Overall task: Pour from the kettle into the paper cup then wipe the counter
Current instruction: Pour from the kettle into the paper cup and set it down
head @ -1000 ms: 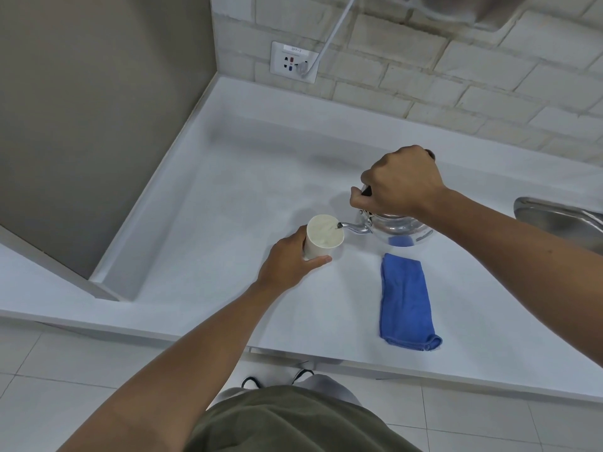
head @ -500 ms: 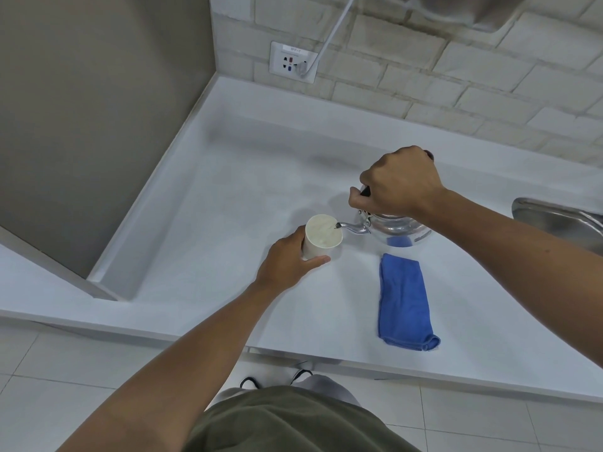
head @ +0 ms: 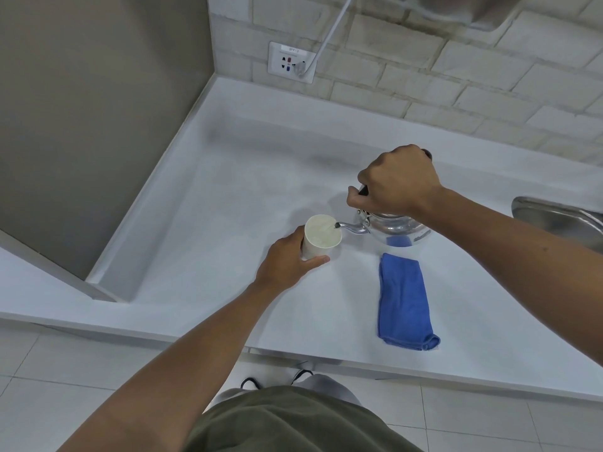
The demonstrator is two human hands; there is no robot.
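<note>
- Your left fingers (head: 313, 261) wrap the smooth, round paper cup (head: 321, 238); your left hand (head: 287, 261) steadies it upright on the white worktop (head: 228, 203).
- Your right hand (head: 396, 182) is clenched around the dark handle of the shiny metal kettle (head: 396, 228).
- The kettle's curved spout tip sits over the cup's open rim.
- A folded blue cloth (head: 404, 303), soft and oblong, lies just beside the kettle, nearer you.
- A steel sink (head: 558, 220) edge shows at the right.

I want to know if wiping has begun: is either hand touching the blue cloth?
No. The blue cloth lies alone; the left hand holds the paper cup, the right hand the kettle.
</note>
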